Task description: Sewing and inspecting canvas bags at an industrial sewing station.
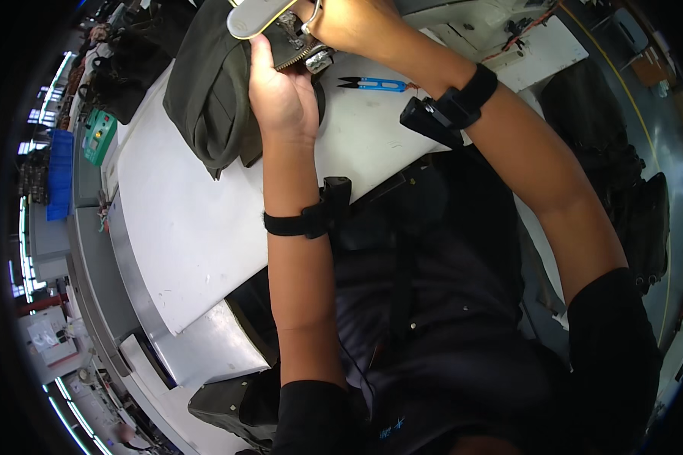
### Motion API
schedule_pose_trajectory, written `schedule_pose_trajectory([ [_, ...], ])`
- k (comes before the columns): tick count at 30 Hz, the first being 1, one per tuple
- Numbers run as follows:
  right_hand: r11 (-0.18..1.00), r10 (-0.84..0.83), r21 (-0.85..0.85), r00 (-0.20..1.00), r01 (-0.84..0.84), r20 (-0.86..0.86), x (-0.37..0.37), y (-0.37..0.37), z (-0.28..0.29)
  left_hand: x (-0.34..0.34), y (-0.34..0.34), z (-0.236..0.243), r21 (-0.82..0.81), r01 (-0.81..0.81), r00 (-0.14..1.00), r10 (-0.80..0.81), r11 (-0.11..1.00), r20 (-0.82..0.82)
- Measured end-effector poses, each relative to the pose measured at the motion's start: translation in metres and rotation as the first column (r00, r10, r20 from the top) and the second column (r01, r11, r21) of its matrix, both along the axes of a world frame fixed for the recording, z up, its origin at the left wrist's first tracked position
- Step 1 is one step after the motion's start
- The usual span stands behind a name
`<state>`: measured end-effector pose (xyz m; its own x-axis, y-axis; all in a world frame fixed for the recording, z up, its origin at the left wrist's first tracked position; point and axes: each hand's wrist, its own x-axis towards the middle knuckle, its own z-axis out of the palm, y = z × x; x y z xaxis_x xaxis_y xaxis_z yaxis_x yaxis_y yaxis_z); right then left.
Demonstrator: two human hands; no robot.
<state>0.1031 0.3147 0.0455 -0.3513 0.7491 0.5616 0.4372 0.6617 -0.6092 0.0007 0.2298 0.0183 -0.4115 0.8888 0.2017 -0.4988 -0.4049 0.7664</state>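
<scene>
My left hand (281,91) grips the edge of a dark olive garment (209,91) that lies bunched on the white work table (197,220). A zipper strip (300,51) runs along the cloth just above the thumb. My right hand (349,23) is closed on the same cloth near the top edge, beside a small metal part (320,59) of the machine. A pale oval piece (254,17) rests on top of the garment. Both wrists wear black straps with small black devices.
Blue thread snips (373,83) lie on the table right of the hands. The white sewing machine body (501,38) stands at the top right. A green box (99,136) and dark bags sit at the far left. My dark clothing fills the lower middle.
</scene>
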Motion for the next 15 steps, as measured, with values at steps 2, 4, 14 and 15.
schedule_pose_trajectory([
  [2, 0.986, 0.097, 0.143, 0.995, -0.09, -0.038, 0.009, 0.011, -0.012, 0.003, -0.003, -0.001, -0.068, -0.006, 1.0, 0.007, 0.998, 0.014],
  [4, 0.946, 0.191, 0.277, 0.98, -0.167, -0.062, 0.008, 0.016, -0.021, 0.004, -0.008, -0.002, -0.109, -0.027, 0.999, 0.022, 0.994, -0.046],
  [14, 0.934, -0.077, 0.341, 0.993, 0.105, -0.093, -0.002, -0.001, -0.019, -0.003, -0.032, -0.003, -0.233, -0.195, 0.981, 0.188, 0.953, -0.055],
  [15, 0.934, -0.072, 0.342, 0.991, 0.105, -0.109, -0.002, -0.002, -0.018, -0.009, -0.034, -0.003, -0.242, -0.159, 0.987, 0.162, 0.957, -0.009],
])
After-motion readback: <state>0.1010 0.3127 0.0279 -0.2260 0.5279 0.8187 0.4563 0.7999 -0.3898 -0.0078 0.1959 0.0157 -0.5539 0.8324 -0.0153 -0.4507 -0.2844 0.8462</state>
